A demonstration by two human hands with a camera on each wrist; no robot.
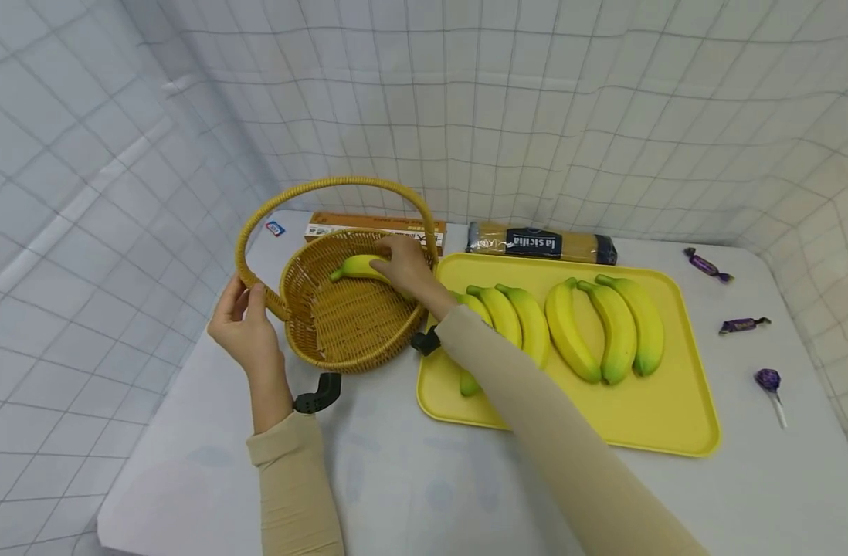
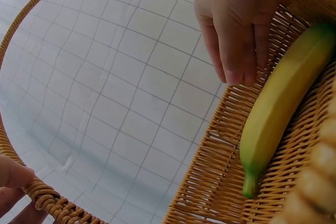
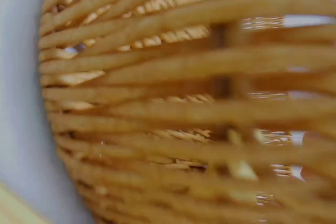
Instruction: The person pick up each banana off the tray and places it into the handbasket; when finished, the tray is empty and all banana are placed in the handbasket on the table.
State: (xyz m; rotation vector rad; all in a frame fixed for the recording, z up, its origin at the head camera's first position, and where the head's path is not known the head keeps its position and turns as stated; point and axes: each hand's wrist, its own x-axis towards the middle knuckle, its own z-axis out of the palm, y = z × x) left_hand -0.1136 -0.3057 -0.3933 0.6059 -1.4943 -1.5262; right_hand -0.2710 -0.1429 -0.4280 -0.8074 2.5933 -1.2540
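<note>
Yellow tray (image 1: 674, 417) center-right w/ two bunches of 3 bananas: one (image 1: 510, 316) at its left, other (image 1: 608, 328) mid-tray. Spaghetti pack (image 1: 542, 243) just above tray, orange box (image 1: 375, 225) upper center. Two purple candies (image 1: 705, 265) (image 1: 742, 325) & a lollipop (image 1: 770, 384) far right on white counter (image 1: 396, 479).

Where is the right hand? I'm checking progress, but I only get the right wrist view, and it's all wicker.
Observer: The right hand is inside the basket, on a banana.
Operator: Is the basket steadied?
Observer: Yes, the left hand grips its handle near the base.
Operator: Any bananas left outside?
Observer: Several lie on the yellow tray right of the basket.
</note>
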